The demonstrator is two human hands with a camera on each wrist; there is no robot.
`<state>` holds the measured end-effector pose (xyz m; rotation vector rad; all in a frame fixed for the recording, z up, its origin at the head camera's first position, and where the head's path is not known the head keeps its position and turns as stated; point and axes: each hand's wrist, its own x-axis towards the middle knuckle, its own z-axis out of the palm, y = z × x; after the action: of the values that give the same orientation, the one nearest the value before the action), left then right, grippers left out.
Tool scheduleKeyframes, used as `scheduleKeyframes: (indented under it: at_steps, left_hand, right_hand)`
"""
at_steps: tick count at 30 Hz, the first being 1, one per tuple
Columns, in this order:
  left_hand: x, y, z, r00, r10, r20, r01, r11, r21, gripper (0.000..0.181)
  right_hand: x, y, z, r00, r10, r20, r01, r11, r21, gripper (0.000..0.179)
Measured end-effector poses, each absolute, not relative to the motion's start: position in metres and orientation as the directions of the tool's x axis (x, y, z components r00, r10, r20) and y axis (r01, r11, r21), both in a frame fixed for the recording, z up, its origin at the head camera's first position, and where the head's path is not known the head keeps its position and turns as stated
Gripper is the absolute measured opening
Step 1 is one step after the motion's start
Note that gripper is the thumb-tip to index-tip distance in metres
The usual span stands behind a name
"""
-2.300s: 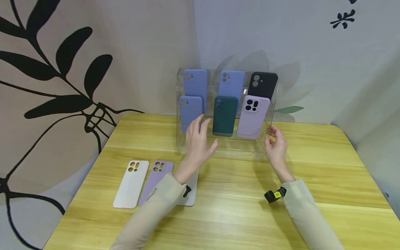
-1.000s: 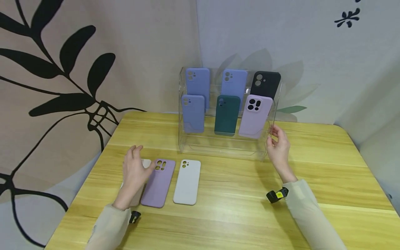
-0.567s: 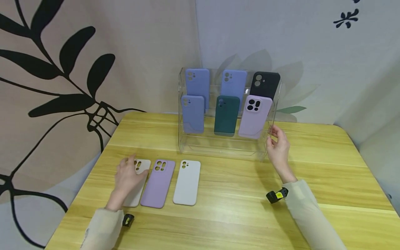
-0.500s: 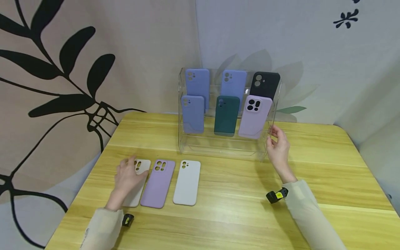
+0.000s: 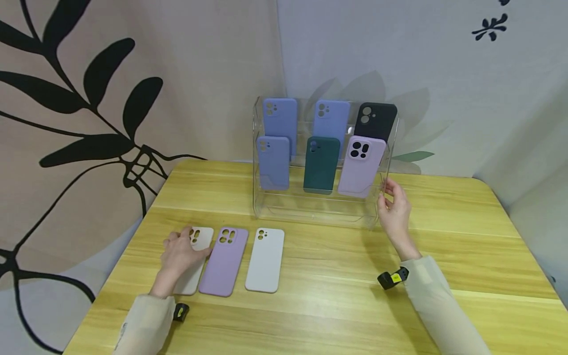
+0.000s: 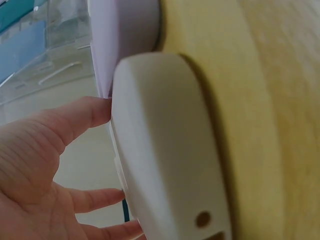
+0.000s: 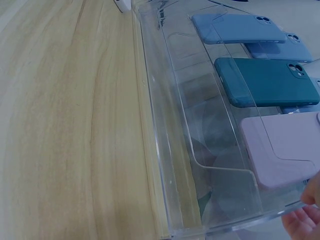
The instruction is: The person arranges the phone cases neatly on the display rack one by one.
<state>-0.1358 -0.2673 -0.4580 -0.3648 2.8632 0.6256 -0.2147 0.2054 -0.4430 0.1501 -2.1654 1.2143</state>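
My left hand (image 5: 177, 254) spans the leftmost of three phone cases on the table, an off-white phone case (image 5: 199, 256), with the thumb at its right edge and the fingers near its top left. The left wrist view shows the thumb and fingertips against this off-white case (image 6: 155, 135). To its right lie a purple phone case (image 5: 224, 264) and a white phone case (image 5: 265, 261). My right hand (image 5: 394, 204) holds the right side edge of a clear acrylic display stand (image 5: 310, 213); in the right wrist view, fingers (image 7: 312, 192) grip that edge.
Two tiers of the stand bear phone cases: blue cases (image 5: 280, 116), a black case (image 5: 376, 121), a dark green case (image 5: 321, 165) and a light purple case (image 5: 361, 167). The wooden table (image 5: 328, 305) meets a wall with leaf patterns behind the stand.
My left hand has moved from in front of the stand down and left to the off-white case, then settled lower onto it. My right hand stays at the stand's edge.
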Motion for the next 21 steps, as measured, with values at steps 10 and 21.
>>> scheduleKeyframes:
  at_steps: [10,21]
  left_hand:
    - [-0.1378,-0.2680,-0.4590,-0.944,-0.215,-0.251,-0.300,0.876,0.377,0.089]
    - [-0.1399,-0.2646,-0.4529,-0.947,-0.248,-0.204,-0.310,0.872,0.379,0.098]
  right_hand:
    - [-0.2145,0.2051,-0.4435,-0.788,0.203,0.581,-0.401,0.547,-0.735,0.032]
    - [-0.2142,0.2054,-0.4427,-0.788,0.191,0.585,-0.406,0.554,-0.727,0.032]
